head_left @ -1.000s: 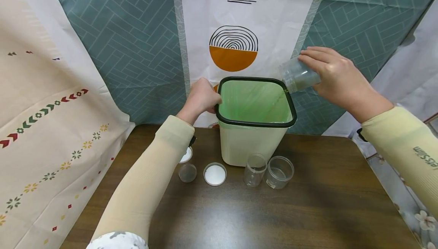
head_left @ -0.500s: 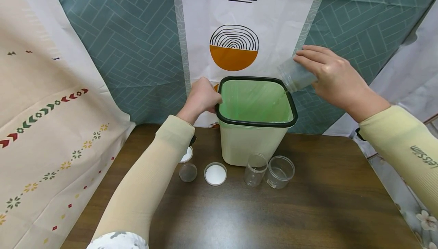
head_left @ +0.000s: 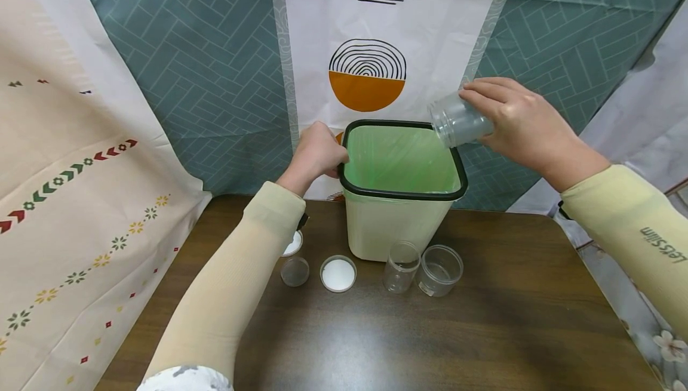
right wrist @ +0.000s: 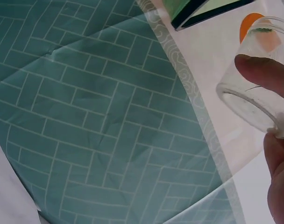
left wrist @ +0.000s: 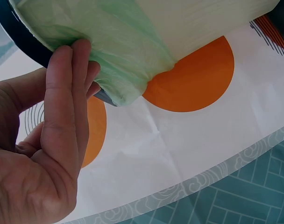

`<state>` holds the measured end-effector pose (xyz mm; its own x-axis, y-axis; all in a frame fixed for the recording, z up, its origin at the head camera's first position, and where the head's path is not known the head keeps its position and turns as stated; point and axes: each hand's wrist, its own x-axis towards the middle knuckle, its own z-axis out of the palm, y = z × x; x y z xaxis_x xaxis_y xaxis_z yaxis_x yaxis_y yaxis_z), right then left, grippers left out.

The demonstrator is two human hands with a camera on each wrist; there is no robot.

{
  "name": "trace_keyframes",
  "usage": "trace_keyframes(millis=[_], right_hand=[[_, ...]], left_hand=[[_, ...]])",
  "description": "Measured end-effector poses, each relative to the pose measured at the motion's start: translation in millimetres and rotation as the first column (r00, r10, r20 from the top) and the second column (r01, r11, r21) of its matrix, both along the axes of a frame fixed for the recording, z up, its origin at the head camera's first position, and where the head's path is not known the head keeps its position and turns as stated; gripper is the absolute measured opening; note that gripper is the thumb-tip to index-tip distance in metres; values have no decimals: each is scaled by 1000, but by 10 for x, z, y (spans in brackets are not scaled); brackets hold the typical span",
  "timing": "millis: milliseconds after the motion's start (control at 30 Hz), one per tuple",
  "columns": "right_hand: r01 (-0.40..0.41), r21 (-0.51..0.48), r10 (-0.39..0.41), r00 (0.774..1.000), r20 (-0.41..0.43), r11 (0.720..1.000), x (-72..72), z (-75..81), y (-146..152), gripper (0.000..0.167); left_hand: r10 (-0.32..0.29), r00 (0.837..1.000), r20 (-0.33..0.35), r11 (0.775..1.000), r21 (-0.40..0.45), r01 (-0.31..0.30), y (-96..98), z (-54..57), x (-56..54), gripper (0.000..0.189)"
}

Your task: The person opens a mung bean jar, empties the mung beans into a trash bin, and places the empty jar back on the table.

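A pale green trash bin (head_left: 389,227) with a black rim ring (head_left: 398,194) stands upright, lined with a thin green bag (head_left: 400,155). At its left rim, my left hand (head_left: 318,149) grips the ring; the left wrist view shows the fingers (left wrist: 62,98) against the bag's folded edge. My right hand (head_left: 529,125) holds a clear plastic jar (head_left: 458,122) tipped sideways, its mouth overlapping the bin's right rim in the head view. In the right wrist view, a little dark green residue shows near the mouth of the jar (right wrist: 252,74), and something small and white is by the fingers.
Before the bin on the brown table (head_left: 387,343) stand a tall clear jar (head_left: 400,268) and a wider clear jar (head_left: 439,271). To their left lie two white-lined lids (head_left: 338,274) and a clear lid (head_left: 295,271). A patterned curtain (head_left: 236,80) hangs close behind.
The right hand has brought the tipped jar slightly left, further over the bin's rim. Green stuff seen at the jar's mouth earlier no longer shows there. The left hand keeps its place.
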<state>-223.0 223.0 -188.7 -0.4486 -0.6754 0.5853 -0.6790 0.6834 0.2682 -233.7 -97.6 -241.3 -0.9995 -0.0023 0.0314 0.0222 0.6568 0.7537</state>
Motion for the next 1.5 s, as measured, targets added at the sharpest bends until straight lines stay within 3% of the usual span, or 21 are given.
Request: trace_keyframes(millis=[367, 567, 800, 1000, 1167, 1300, 1500], right_hand=[[12, 96, -14, 1000, 27, 995, -2, -77, 45, 81], [11, 56, -11, 1000, 5, 998, -21, -71, 30, 80], [18, 65, -20, 999, 34, 998, -47, -125, 54, 79], [34, -4, -34, 998, 61, 999, -37, -184, 95, 80], [97, -111, -91, 994, 65, 989, 31, -282, 190, 96], [146, -207, -136, 989, 63, 967, 92, -383, 290, 105], [213, -320, -187, 976, 111, 923, 219, -555, 467, 101]], left_hand=[[-4, 1000, -11, 999, 32, 5, -19, -25, 17, 34], [-9, 1000, -24, 999, 33, 9, -23, -29, -3, 34], [-5, 999, -38, 999, 39, 6, -16, -49, -22, 35], [-1, 1000, -27, 999, 44, 2, -15, -53, -26, 35], [0, 1000, -12, 998, 63, 1, -19, -49, -24, 35], [0, 1000, -15, 998, 61, 1, -23, -45, -19, 36], [1, 1000, -21, 998, 59, 0, -17, -49, -19, 35]])
